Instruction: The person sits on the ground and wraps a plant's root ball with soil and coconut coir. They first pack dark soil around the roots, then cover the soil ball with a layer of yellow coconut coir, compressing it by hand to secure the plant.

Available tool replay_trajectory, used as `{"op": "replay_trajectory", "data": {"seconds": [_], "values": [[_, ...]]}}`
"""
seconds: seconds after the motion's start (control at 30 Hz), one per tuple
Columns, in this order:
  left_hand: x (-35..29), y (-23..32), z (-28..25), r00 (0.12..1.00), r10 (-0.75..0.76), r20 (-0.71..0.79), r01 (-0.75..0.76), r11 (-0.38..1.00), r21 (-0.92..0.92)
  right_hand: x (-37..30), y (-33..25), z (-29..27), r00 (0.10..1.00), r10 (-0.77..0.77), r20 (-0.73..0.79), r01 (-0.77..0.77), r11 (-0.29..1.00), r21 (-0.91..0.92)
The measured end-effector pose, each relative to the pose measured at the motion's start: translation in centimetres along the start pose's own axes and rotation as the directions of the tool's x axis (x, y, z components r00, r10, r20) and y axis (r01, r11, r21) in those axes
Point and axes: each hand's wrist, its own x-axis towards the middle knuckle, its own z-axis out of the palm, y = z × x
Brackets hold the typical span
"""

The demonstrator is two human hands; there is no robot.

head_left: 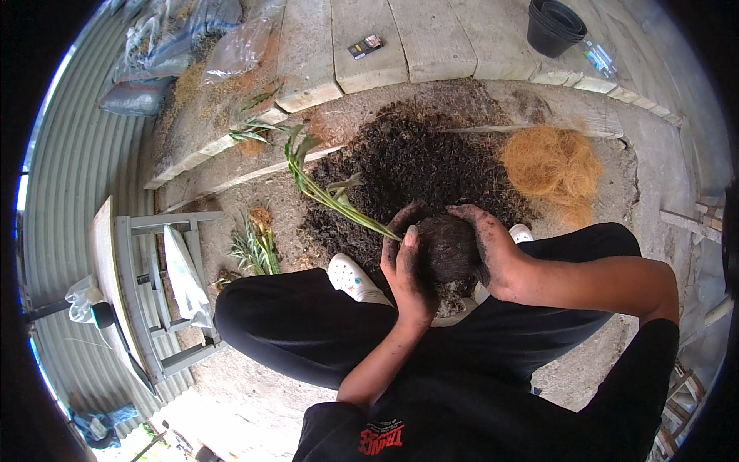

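Between my two hands is a dark, round root ball of packed soil, wrapped in what looks like fibre. From it a plant with long green stems and drooping leaves leans out to the left. My left hand is cupped round the ball's left side, the thumb near the base of the stems. Against the right side curves my right hand, its fingers smeared with soil. Just beyond the hands spreads a heap of dark soil. A tangle of orange-brown coconut fibre lies to its right.
More uprooted plants lie at the left by a grey wooden stool. A concrete ledge beyond the soil bears a small dark pack, stacked black pots and filled plastic bags. My white shoes flank the work.
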Motion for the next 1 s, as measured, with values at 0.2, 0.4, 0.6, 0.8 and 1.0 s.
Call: {"op": "replay_trajectory", "data": {"seconds": [0.2,0.4,0.6,0.8,1.0], "values": [[0.8,-0.1,-0.3,0.954,-0.300,0.000,0.293,0.931,-0.217,0.5,0.8,-0.7,0.992,-0.126,0.019,0.127,0.990,-0.063],[1.4,0.0,-0.9,0.933,-0.355,0.051,0.348,0.864,-0.363,0.8,1.0,-1.3,0.957,-0.269,0.108,0.286,0.938,-0.196],[1.7,1.3,-1.1,0.938,-0.335,0.087,0.337,0.828,-0.449,-0.1,0.0,-0.2,0.950,-0.277,0.147,0.304,0.927,-0.219],[1.6,0.4,-1.0,0.915,-0.402,0.012,0.371,0.831,-0.415,0.9,0.0,-0.7,0.924,-0.367,0.103,0.381,0.871,-0.312],[1.4,-0.5,-1.2,0.914,-0.405,0.037,0.385,0.832,-0.398,0.8,0.2,-0.7,0.962,-0.260,0.080,0.272,0.925,-0.265]]}}
